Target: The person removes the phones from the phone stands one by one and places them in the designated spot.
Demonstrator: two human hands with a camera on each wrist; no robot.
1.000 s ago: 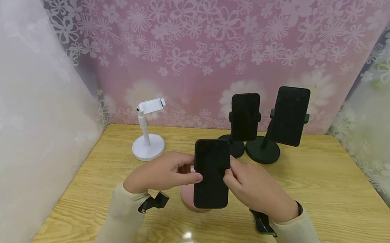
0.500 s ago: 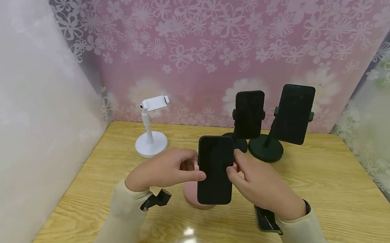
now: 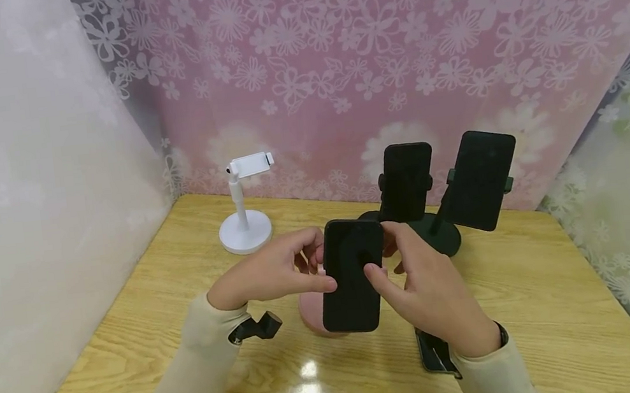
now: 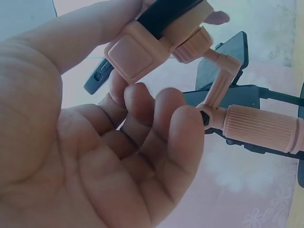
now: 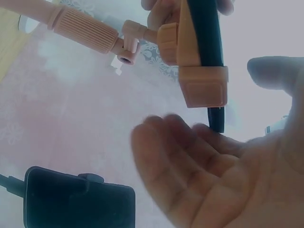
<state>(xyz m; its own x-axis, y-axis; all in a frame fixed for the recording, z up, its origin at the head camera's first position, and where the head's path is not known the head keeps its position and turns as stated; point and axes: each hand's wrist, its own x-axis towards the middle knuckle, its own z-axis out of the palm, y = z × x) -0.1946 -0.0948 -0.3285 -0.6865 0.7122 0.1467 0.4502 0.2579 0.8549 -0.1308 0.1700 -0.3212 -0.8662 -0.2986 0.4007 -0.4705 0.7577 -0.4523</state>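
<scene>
A black smartphone (image 3: 354,282) sits upright in the clamp (image 5: 204,88) of a pink phone stand (image 3: 311,312), between both hands. My left hand (image 3: 276,268) holds the phone at its left edge, thumb on the screen and fingers curled behind, close to the clamp's side grip. My right hand (image 3: 431,290) is at the other edge with fingers loosely bent. In the right wrist view its thumb and fingers stand apart from the phone and the clamp. The stand's ribbed pole (image 4: 261,126) shows in the left wrist view; in the head view the phone hides it.
A white phone stand (image 3: 245,229) with a bare holder stands at the back left. At the back right are two dark stands carrying black phones, one phone (image 3: 405,180) beside the other (image 3: 480,179). Another phone (image 3: 435,350) lies on the wooden table (image 3: 547,319), partly under my right wrist.
My right hand has loosened from the phone's right edge, its fingers opening outward. My left hand keeps its hold. The head view has shifted slightly.
</scene>
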